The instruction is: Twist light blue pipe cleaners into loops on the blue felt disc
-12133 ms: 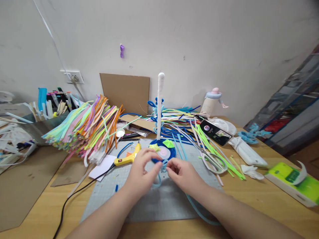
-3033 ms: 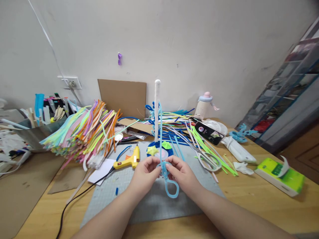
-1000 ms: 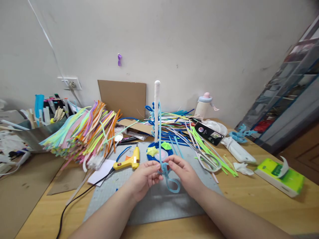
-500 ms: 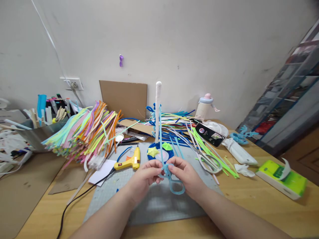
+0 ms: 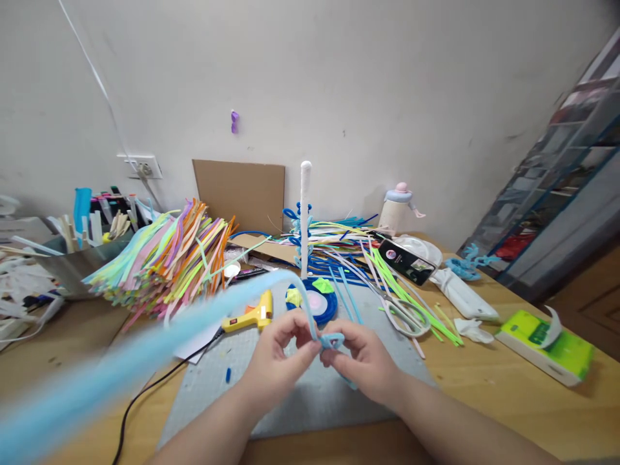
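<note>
A light blue pipe cleaner (image 5: 332,340), bent into small loops, is pinched between both hands above the grey cutting mat (image 5: 290,413). My left hand (image 5: 285,352) grips it with thumb and forefinger, and its long free end arcs up and toward the lower left, blurred near the camera. Closed on the looped part is my right hand (image 5: 361,358), which partly hides a lower loop. Just beyond my hands stands a white upright stick (image 5: 305,213) with blue curled pieces along it. Its round blue base (image 5: 327,310) carries yellow-green star shapes.
A yellow glue gun (image 5: 249,318) with a black cord lies left, near bundled colourful pipe cleaners (image 5: 165,265). To the right are scissors (image 5: 407,316), a phone (image 5: 405,261), a white pack (image 5: 465,295) and a green tissue pack (image 5: 545,347). A bottle (image 5: 397,210) stands behind.
The long end of the pipe cleaner has swung from upright toward the lower left, close to the camera. The looped part has turned in my fingers, and its lower loop is now mostly hidden.
</note>
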{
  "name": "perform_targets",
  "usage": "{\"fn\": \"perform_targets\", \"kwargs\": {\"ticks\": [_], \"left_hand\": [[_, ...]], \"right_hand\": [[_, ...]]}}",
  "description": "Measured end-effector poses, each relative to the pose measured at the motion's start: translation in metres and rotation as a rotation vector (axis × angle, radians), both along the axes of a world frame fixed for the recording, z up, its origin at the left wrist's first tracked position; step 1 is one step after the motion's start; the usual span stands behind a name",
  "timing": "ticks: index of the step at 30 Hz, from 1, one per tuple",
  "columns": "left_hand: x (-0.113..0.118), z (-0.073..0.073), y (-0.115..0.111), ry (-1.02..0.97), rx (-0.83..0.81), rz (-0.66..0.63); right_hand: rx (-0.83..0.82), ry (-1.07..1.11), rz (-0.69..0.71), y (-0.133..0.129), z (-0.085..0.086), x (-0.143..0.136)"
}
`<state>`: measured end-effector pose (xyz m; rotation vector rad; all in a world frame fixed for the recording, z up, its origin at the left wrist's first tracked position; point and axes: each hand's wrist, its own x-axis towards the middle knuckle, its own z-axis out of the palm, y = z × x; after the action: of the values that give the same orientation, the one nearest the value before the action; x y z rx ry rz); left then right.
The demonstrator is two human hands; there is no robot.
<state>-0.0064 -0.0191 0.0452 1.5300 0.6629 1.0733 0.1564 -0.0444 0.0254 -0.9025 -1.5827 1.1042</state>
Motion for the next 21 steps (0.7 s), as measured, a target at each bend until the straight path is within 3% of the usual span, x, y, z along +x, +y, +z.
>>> {"fn": "perform_targets", "kwargs": {"ticks": [4,10,13,21], "left_hand": [[0.003,-0.001,0.008,-0.105,-0.229,-0.033],[0.004,-0.002,0.012,-0.104,-0.253,-0.012],[0.002,-0.006,0.014,-0.129,-0.192,0.037],[-0.003,-0.006,0.007,0.044,0.23,0.162]], "right_hand": [[-0.34,0.232,0.167,0.006,-0.002,-0.006],[-0.364,0.3,0.107,0.009,-0.005,-0.008],[-0.38,0.308,0.116,0.01,-0.005,-0.006],[-0.319,0.421,0.062,0.012,-0.007,-0.005]]}}
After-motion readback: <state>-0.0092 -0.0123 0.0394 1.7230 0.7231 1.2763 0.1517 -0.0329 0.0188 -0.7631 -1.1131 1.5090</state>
